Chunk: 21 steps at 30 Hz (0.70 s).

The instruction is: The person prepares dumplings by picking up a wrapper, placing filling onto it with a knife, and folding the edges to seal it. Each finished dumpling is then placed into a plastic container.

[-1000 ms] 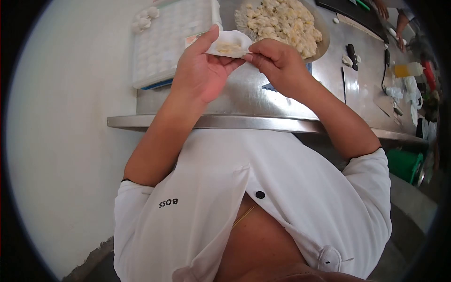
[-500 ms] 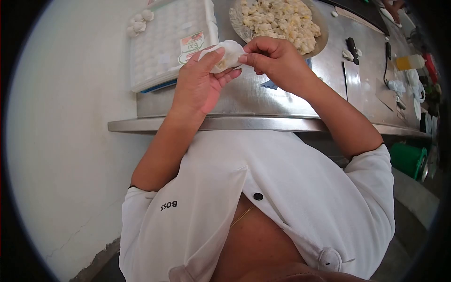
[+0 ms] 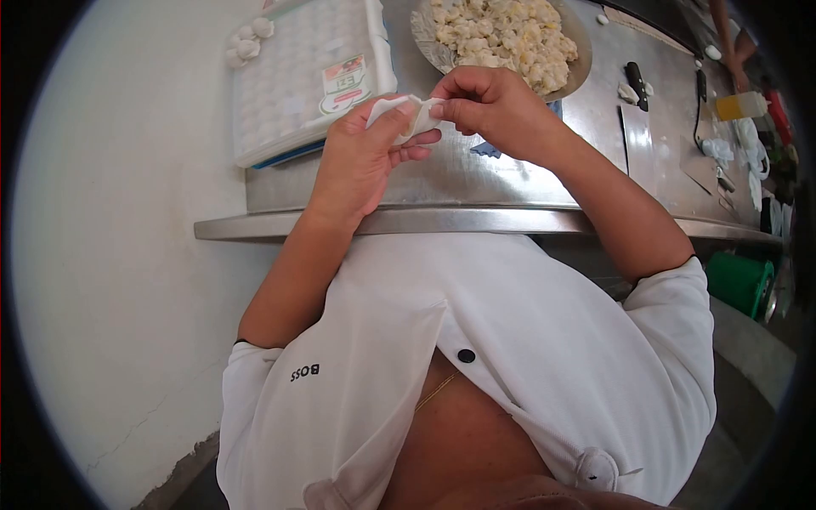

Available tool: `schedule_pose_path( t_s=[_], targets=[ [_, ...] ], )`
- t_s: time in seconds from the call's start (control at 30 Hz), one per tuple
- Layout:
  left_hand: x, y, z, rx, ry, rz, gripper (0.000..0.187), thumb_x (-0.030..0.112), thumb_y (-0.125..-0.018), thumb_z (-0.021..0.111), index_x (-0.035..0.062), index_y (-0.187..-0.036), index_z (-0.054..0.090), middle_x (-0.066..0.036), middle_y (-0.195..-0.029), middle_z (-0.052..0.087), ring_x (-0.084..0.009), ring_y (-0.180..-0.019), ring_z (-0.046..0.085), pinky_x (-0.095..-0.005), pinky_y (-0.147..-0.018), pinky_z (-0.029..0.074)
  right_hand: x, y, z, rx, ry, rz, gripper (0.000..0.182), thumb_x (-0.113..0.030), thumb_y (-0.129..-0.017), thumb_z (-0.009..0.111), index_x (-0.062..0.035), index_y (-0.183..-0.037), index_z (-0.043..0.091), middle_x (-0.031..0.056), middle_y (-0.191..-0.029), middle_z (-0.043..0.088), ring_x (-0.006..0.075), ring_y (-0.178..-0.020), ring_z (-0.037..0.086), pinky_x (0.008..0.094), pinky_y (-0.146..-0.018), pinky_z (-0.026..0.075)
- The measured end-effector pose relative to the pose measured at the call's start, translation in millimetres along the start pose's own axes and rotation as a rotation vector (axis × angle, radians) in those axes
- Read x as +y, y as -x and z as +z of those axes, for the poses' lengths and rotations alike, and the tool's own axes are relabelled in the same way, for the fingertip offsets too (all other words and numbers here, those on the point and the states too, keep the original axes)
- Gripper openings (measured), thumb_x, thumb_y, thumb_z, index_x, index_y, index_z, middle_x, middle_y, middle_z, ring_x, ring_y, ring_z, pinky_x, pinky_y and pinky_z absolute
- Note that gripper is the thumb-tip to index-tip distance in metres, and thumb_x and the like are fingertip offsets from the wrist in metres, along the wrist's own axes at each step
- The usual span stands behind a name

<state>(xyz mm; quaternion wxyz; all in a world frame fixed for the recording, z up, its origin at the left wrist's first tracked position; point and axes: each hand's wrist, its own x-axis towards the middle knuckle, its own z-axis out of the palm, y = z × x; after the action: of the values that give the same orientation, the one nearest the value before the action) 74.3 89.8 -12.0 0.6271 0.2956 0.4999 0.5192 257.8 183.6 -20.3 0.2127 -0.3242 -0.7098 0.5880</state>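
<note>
A round of white dough [image 3: 422,119], folding over on itself, is held between my two hands in front of the chest. My left hand [image 3: 355,161] cradles it from below with the thumb pressed on top. At the dough's right edge my right hand [image 3: 501,110] pinches with thumb and forefinger. Most of what lies inside the fold is hidden. Just behind my right hand stands a wide bowl [image 3: 581,68] heaped with a pale, chunky filling [image 3: 510,34].
A plastic tray [image 3: 385,55] with rows of round white pieces stands at the left by the wall. Small dough balls [image 3: 246,47] sit on its corner. A cleaver [image 3: 637,140] and a yellow squeeze bottle [image 3: 739,108] lie on the steel table [image 3: 408,191]; another person's arm [image 3: 727,38] shows top right.
The dough has gone from lying fairly flat and open to folded over, with my left fingers curling up. At the top right, another person's arm has come further into view.
</note>
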Motion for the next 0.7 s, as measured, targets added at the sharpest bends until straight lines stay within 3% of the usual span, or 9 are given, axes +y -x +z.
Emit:
schedule_pose_path(
  t_s=[0.07,0.13,0.23,0.43,0.7],
  targets=[
    [-2,0,-2,0.056,0.058,0.01,0.031,0.018,-0.098,0.058,-0.005,-0.12,0.056,-0.016,-0.105,0.067,-0.0277,-0.09,0.07,-0.0332,-0.074,0.057,5,-1,1,0.004,0.057,-0.029,0.013,-0.013,-0.091,0.065,0.0003,-0.094,0.065,-0.0003,-0.081,0.059,0.0073,-0.068,0.054,0.0243,-0.062,0.046],
    [-7,0,-5,0.046,0.048,0.002,0.031,0.018,-0.098,0.058,-0.0045,-0.119,0.057,-0.015,-0.105,0.067,-0.0273,-0.09,0.07,-0.0331,-0.074,0.057,9,0,3,0.055,0.198,-0.19,0.012,-0.012,-0.09,0.065,-0.0008,-0.095,0.065,0.0001,-0.081,0.058,0.0071,-0.067,0.053,0.0237,-0.062,0.045],
    [-6,1,-1,0.053,-0.038,-0.027,0.031,0.019,-0.098,0.057,-0.0039,-0.119,0.059,-0.013,-0.106,0.067,-0.0259,-0.089,0.07,-0.0326,-0.075,0.057,7,3,3,-0.013,0.34,-0.215,0.012,-0.011,-0.09,0.065,-0.0007,-0.095,0.065,0.0008,-0.08,0.058,0.0081,-0.068,0.052,0.0248,-0.063,0.045],
    [-3,0,2,0.02,-0.209,-0.012,0.03,0.02,-0.099,0.057,-0.0028,-0.117,0.062,-0.012,-0.104,0.068,-0.0229,-0.087,0.07,-0.0304,-0.074,0.057,-1,3,4,-0.006,0.175,-0.038,0.012,-0.012,-0.09,0.065,-0.0002,-0.094,0.066,0.0019,-0.079,0.059,0.0099,-0.07,0.053,0.0276,-0.065,0.046],
    [-13,-1,-1,0.058,-0.087,0.046,0.031,0.021,-0.1,0.054,-0.0041,-0.117,0.061,-0.012,-0.102,0.068,-0.0214,-0.087,0.07,-0.0289,-0.073,0.057,5,3,3,-0.009,0.328,-0.128,0.014,-0.012,-0.089,0.066,0.0004,-0.095,0.066,0.0045,-0.077,0.059,0.0124,-0.073,0.054,0.0293,-0.065,0.045]
  ],
)
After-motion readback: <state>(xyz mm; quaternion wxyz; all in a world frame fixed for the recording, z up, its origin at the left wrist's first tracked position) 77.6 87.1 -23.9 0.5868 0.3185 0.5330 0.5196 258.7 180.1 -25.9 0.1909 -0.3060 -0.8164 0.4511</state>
